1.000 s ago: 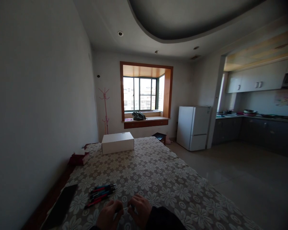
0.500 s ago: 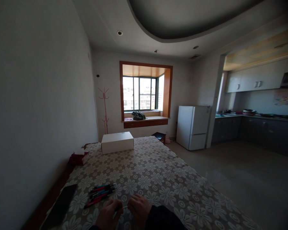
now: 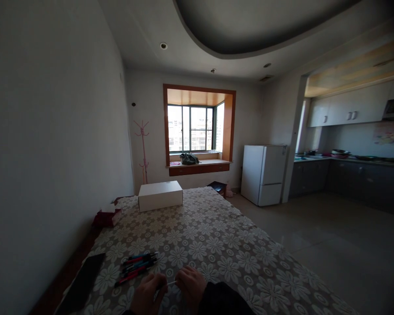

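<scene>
White thin stick (image 3: 171,283) betw. fingers of L hand (image 3: 147,297) & R hand (image 3: 191,287)

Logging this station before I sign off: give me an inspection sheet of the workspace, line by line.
Surface: table under a floral lace cloth, set against the left wall.
Job's things: thin pale rod between both hands; bundle of pens just beyond the left hand.
Clutter: white box at the far end; dark red tissue box; flat black item at the left edge.
Grips: left hand and right hand each pinch an end of the rod.
Cables: nothing seen.
Surroundings: window, white fridge, pink coat stand, kitchen counter.
</scene>
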`<move>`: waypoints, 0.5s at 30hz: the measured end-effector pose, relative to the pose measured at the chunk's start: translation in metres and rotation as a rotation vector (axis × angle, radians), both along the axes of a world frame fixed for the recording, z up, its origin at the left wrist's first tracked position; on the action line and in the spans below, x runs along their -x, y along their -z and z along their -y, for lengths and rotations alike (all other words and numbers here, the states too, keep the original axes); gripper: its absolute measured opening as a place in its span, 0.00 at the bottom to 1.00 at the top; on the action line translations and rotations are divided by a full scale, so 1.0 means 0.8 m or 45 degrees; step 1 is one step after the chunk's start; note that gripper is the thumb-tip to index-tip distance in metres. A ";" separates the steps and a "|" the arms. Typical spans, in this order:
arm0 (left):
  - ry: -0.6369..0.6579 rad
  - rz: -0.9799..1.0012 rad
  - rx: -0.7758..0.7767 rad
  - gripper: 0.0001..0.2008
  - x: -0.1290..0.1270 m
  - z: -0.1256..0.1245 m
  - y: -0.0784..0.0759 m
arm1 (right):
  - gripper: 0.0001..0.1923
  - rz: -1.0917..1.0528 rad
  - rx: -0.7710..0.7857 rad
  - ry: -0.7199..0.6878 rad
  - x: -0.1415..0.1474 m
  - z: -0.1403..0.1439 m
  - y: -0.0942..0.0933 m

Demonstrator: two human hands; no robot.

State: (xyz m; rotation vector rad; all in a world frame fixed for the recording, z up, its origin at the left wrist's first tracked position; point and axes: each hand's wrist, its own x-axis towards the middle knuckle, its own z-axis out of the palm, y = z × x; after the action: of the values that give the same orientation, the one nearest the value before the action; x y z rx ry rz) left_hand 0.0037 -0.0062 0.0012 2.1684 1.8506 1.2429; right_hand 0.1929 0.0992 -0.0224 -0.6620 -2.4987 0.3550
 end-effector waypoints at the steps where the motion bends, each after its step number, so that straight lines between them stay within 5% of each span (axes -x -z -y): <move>1: 0.014 -0.006 0.003 0.11 0.000 0.000 -0.001 | 0.03 0.008 0.001 -0.001 0.001 -0.001 0.003; 7: 0.055 -0.036 0.053 0.11 0.002 0.002 -0.002 | 0.01 0.050 0.018 -0.009 0.005 -0.001 0.011; 15: 0.098 -0.041 0.074 0.10 0.001 0.001 -0.002 | 0.14 0.076 0.165 0.011 0.002 0.006 -0.005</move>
State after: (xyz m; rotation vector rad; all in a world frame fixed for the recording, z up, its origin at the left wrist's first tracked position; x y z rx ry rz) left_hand 0.0029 -0.0067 0.0024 2.2194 1.7728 1.1327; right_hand 0.1912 0.0940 -0.0187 -0.7445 -2.5444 0.5044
